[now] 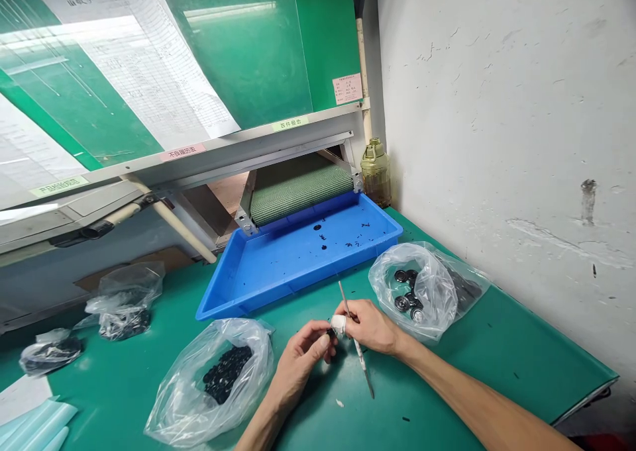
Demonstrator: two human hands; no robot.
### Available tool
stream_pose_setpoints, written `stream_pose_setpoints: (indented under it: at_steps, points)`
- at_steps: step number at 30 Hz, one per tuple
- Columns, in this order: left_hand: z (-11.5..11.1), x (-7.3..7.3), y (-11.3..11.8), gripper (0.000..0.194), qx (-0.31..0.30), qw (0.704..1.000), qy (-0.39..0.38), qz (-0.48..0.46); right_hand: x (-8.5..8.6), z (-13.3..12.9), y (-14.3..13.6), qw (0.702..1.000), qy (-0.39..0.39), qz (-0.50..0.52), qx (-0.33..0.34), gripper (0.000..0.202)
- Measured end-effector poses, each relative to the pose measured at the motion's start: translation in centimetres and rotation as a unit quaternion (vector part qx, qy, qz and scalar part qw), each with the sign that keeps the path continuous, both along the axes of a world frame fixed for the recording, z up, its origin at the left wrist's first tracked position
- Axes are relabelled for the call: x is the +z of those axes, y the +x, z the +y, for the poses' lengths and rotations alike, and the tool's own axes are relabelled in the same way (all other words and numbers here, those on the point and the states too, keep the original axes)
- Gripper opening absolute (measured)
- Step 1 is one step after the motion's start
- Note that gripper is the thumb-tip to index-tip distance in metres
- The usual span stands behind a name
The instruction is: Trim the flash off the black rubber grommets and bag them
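Hand (pixel 365 325) (R) w/ thin rod-like tool (pixel 358 348), nr clear plastic bag (pixel 431 318).

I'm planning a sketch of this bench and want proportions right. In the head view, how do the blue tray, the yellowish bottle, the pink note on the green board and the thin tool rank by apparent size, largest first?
1. Blue tray
2. Yellowish bottle
3. Pink note
4. Thin tool

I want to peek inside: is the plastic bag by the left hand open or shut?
Open: the plastic bag's mouth is spread wide, and black pieces show inside.
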State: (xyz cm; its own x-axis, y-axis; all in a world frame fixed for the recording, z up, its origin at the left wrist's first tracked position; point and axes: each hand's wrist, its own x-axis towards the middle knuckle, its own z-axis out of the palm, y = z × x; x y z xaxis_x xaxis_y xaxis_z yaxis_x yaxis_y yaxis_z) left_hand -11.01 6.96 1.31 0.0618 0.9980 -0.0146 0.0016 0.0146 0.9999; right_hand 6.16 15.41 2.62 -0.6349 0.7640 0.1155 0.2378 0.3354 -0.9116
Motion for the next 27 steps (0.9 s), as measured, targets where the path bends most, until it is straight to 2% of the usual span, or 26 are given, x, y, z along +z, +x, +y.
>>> stream_pose_setpoints:
  at_steps: [9, 16, 27]
  points:
    - [-0.03, -0.39, -0.27, 0.026, -0.002, 1.0, -0.003, -0.005, 0.09, -0.01, -0.02, 1.0, 0.002, -0.004, -0.001, 0.015]
    - [0.02, 0.09, -0.01, 0.027, -0.003, 1.0, 0.002, 0.013, 0.4, -0.06, 0.03, 1.0, -0.005, -0.005, 0.0, 0.015]
    - [0.11, -0.05, -0.07, 0.026, 0.005, 1.0, -0.009, 0.022, -0.23, 0.12, 0.0, 1.0, 0.004, 0.008, 0.004, 0.016]
